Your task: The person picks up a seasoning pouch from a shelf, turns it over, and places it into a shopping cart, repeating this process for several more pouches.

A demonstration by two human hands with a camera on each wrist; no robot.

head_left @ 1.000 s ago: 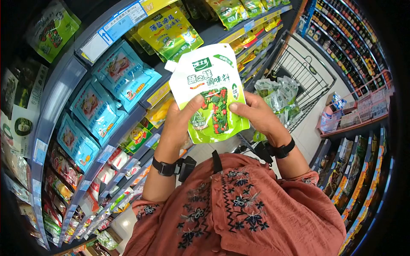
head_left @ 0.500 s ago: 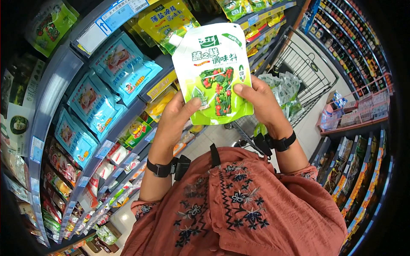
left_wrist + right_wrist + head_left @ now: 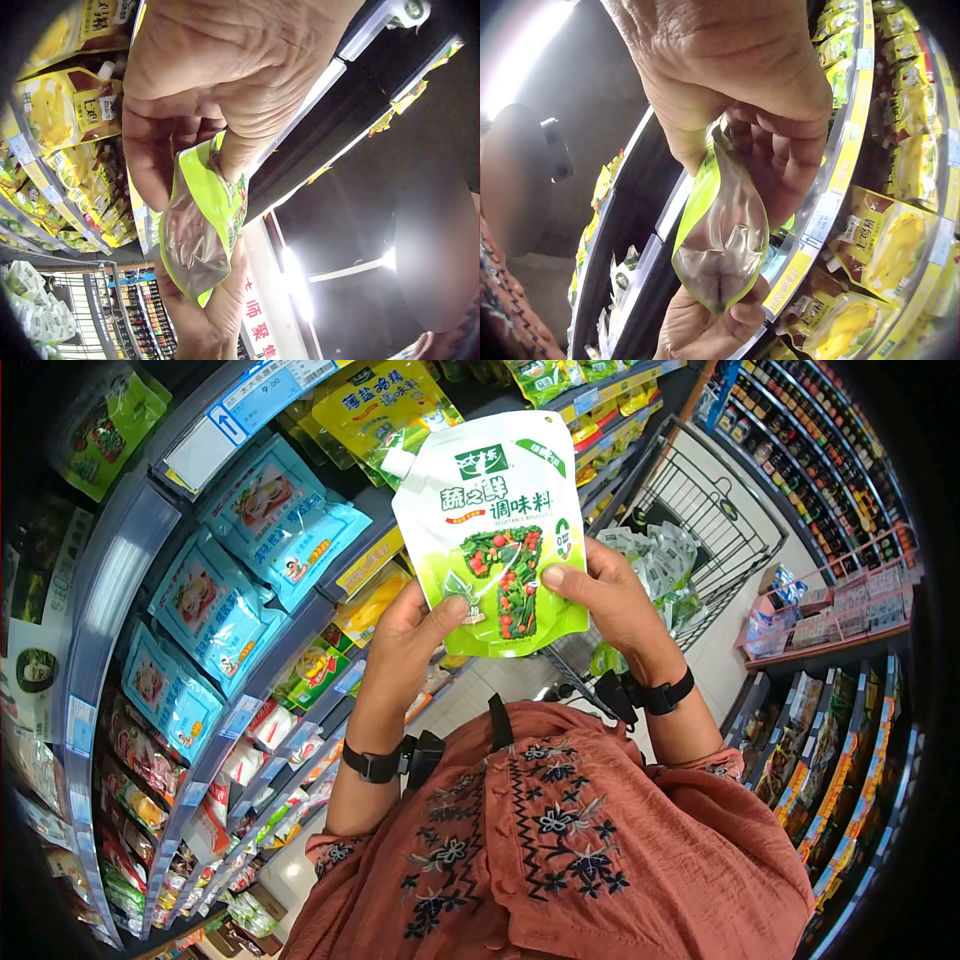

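A white and green seasoning pouch [image 3: 485, 480] is held up in front of the body, its printed front with a vegetable picture facing the head camera. A white spout cap sticks out at its upper left corner. The left hand [image 3: 415, 630] grips the lower left edge, thumb on the front and fingers behind. At the lower right edge, the right hand [image 3: 605, 595] pinches it the same way. From below, the left wrist view shows the pouch's clear, creased bottom [image 3: 196, 247] between both hands. The right wrist view shows that same bottom fold [image 3: 727, 259].
Shelves on the left carry blue packets [image 3: 210, 600] and a yellow seasoning pouch [image 3: 375, 405]. A wire shopping cart [image 3: 715, 540] holding several clear-and-green bags [image 3: 650, 565] stands ahead on the right. A pink wire basket [image 3: 830, 610] sits on the right-hand shelf unit.
Both hands have raised the pouch a little, away from the body, then shifted it slightly left. The grip of both hands stays the same.
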